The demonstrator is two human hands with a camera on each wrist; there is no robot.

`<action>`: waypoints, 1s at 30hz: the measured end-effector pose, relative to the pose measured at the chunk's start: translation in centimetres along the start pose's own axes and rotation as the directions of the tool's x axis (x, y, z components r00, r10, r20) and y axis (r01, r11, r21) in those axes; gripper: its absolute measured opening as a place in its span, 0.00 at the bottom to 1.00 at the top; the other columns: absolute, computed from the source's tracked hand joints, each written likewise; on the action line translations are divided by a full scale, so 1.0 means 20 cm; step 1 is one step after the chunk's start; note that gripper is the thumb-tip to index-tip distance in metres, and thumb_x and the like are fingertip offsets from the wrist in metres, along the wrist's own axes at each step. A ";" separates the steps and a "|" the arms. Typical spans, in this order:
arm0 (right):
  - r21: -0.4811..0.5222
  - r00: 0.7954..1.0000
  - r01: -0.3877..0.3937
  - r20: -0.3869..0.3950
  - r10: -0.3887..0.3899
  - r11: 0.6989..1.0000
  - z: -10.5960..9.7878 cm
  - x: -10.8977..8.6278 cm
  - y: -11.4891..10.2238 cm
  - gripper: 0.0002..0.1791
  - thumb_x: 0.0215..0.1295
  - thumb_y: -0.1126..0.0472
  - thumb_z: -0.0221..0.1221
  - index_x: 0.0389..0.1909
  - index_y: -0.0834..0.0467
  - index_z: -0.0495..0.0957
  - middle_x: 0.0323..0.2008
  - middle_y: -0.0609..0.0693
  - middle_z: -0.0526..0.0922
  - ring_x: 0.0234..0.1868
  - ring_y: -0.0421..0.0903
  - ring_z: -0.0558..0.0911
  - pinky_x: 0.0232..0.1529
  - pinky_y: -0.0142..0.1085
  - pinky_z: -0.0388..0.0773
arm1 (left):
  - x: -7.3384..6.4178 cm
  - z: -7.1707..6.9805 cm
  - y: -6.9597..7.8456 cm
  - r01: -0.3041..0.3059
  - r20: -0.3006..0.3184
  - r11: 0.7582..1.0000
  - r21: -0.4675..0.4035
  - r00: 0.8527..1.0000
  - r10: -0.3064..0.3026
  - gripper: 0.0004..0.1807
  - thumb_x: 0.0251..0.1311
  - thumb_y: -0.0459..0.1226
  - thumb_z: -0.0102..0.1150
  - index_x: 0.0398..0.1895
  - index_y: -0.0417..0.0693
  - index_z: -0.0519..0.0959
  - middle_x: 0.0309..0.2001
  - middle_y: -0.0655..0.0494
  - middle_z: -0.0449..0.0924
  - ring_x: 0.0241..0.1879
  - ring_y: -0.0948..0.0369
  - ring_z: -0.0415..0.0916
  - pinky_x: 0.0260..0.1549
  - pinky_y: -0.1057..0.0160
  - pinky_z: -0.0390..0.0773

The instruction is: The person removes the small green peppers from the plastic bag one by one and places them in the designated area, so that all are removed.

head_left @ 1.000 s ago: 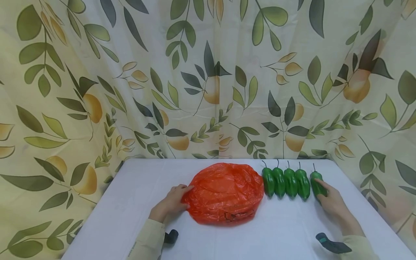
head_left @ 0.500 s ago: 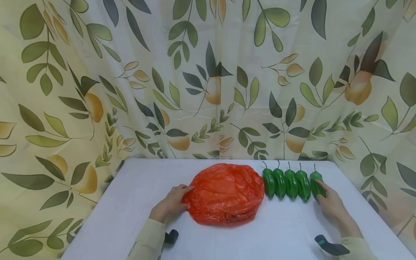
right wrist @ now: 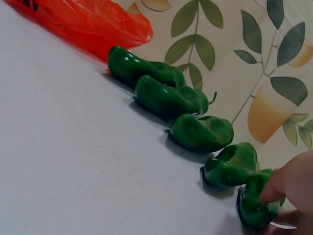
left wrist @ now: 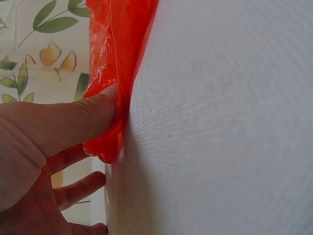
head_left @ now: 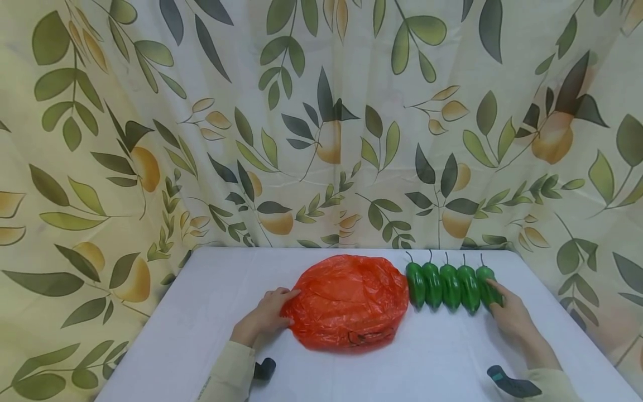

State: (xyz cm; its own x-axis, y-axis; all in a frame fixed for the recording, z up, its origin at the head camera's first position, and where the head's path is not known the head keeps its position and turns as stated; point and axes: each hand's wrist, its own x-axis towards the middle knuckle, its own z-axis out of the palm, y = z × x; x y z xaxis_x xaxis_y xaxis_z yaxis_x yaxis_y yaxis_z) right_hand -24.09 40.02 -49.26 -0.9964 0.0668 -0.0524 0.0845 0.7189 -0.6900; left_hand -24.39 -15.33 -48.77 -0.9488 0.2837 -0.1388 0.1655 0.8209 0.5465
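Note:
A crumpled red plastic bag (head_left: 351, 301) lies on the white table, bulging a little, with dark print near its front edge. My left hand (head_left: 263, 315) pinches the bag's left edge; in the left wrist view the thumb (left wrist: 93, 110) lies over the plastic, and the other fingers are partly hidden behind it. To the right of the bag, several glossy green peppers (head_left: 450, 286) lie side by side, stems toward the back. The rightmost pepper (head_left: 486, 282) is gripped by my right hand (head_left: 512, 312), thumb on one side, close beside its neighbour.
The white table (head_left: 377, 374) ends at a curtain (head_left: 321, 139) printed with leaves and fruit, which hangs behind and at both sides. Dark curved pieces, one near each wrist, show by the sleeves, such as the right dark piece (head_left: 512, 382).
My right hand has slid the rightmost pepper slightly left, so the gap to the row has narrowed. The left hand and the bag stay where they were.

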 end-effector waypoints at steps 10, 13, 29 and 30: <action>0.017 0.991 -0.132 -0.026 0.132 0.991 -0.03 -0.01 -0.04 0.37 0.80 0.53 0.39 0.78 0.68 0.39 0.71 0.84 0.42 0.69 0.85 0.53 0.66 0.73 0.59 | 0.00 0.00 0.00 0.020 0.007 1.000 -0.004 1.000 -0.020 0.40 0.57 0.37 0.72 0.74 0.60 0.68 0.66 0.51 0.70 0.65 0.50 0.65 0.59 0.44 0.81; 0.013 0.990 -0.131 -0.060 0.132 0.991 -0.04 -0.01 -0.06 0.37 0.80 0.52 0.39 0.78 0.69 0.41 0.71 0.85 0.44 0.68 0.84 0.55 0.66 0.73 0.61 | 0.00 -0.01 0.01 0.017 0.003 1.000 -0.009 1.000 -0.017 0.40 0.57 0.37 0.72 0.74 0.59 0.68 0.66 0.50 0.70 0.65 0.50 0.66 0.59 0.44 0.81; 0.012 0.979 -0.034 -0.199 0.036 0.999 -0.04 -0.06 -0.24 0.33 0.80 0.54 0.42 0.76 0.69 0.51 0.70 0.83 0.53 0.66 0.82 0.61 0.61 0.73 0.65 | -0.01 -0.03 0.01 -0.013 -0.006 0.999 -0.051 1.000 0.013 0.39 0.57 0.36 0.72 0.74 0.54 0.69 0.64 0.47 0.73 0.64 0.49 0.69 0.58 0.43 0.80; 0.018 0.979 -0.027 -0.202 0.030 0.999 -0.04 -0.06 -0.25 0.32 0.80 0.54 0.42 0.76 0.69 0.52 0.70 0.82 0.54 0.66 0.81 0.61 0.61 0.73 0.65 | -0.01 -0.03 0.02 -0.014 -0.007 0.999 -0.047 1.000 0.014 0.39 0.58 0.36 0.72 0.74 0.54 0.69 0.64 0.47 0.73 0.64 0.49 0.69 0.59 0.42 0.80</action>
State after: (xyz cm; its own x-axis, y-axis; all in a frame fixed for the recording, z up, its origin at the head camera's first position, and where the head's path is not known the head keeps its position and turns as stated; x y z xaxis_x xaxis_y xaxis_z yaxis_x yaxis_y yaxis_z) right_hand -23.28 36.84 -45.18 -0.9710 0.2272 0.0738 0.1116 0.7043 -0.7011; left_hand -24.27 -15.43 -48.02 -0.9482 0.2919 -0.1254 0.1663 0.7925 0.5868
